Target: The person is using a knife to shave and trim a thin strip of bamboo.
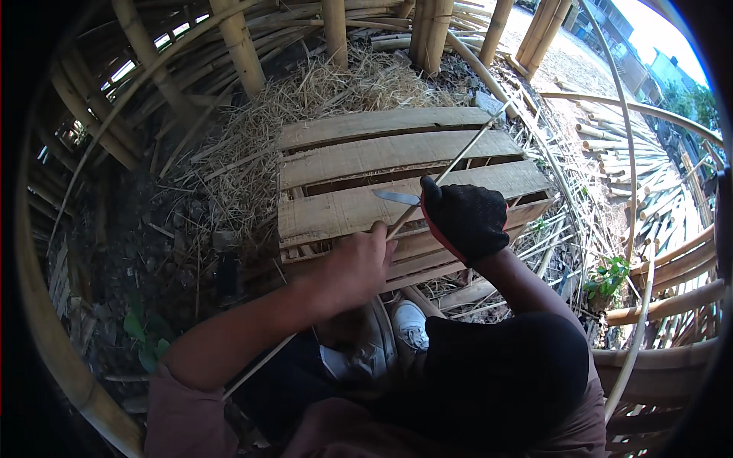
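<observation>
A long thin bamboo strip (475, 143) runs slantwise across the view, from the far right down toward my lap. My bare left hand (347, 267) is closed around it, with the thumb and fingertips at the near edge of the wooden pallet. My right hand (467, 220), in a black glove with red at its edge, grips a knife (395, 197). The short pale blade points left and lies across the strip, just beyond my left fingertips. The knife's handle is hidden inside the glove.
A slatted wooden pallet (336, 214) stands in front of me. Straw-like shavings (351, 84) cover the ground behind it. Bamboo posts (238, 49) rise at the back, and cut bamboo poles (649, 179) lie to the right. My white shoe (411, 324) is below the pallet.
</observation>
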`<state>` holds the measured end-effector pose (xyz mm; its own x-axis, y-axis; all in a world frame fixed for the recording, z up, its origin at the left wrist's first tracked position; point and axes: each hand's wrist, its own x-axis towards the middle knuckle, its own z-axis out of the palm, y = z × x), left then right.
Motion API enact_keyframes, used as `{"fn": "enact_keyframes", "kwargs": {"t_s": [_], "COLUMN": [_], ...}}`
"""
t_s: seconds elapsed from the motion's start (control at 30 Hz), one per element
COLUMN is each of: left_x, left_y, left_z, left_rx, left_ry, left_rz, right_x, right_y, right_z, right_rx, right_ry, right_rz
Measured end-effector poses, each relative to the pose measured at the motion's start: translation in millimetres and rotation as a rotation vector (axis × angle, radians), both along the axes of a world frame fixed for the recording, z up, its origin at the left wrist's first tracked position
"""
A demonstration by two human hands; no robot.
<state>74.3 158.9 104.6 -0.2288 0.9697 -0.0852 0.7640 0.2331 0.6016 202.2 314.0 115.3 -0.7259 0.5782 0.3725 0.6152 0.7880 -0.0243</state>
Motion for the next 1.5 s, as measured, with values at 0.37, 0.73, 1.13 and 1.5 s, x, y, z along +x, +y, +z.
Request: {"fn": "enact_keyframes", "kwargs": {"t_s": [0.37, 0.73, 1.13, 1.5], "left_x": [-43, -31, -17, -29], "left_y": [31, 20, 16, 25], "left_z": [19, -19, -5, -36], "left_rx": [0.121, 0.077, 0.152, 0.327], "left_ry": [0.775, 0.688, 0.711, 0.341], "left_rz": [-0.062, 0.050, -0.020, -0.039], "right_x": [-1, 4, 16, 8], "right_y": [15, 9, 6, 10], "right_z": [8, -5, -21, -14], "right_rx": [-0.273, 0.028, 0.091, 0.004], "right_ry": [0.069, -0.273, -0.174, -0.257], "right_rz": [0.177, 0.266, 0.331, 0.210]}}
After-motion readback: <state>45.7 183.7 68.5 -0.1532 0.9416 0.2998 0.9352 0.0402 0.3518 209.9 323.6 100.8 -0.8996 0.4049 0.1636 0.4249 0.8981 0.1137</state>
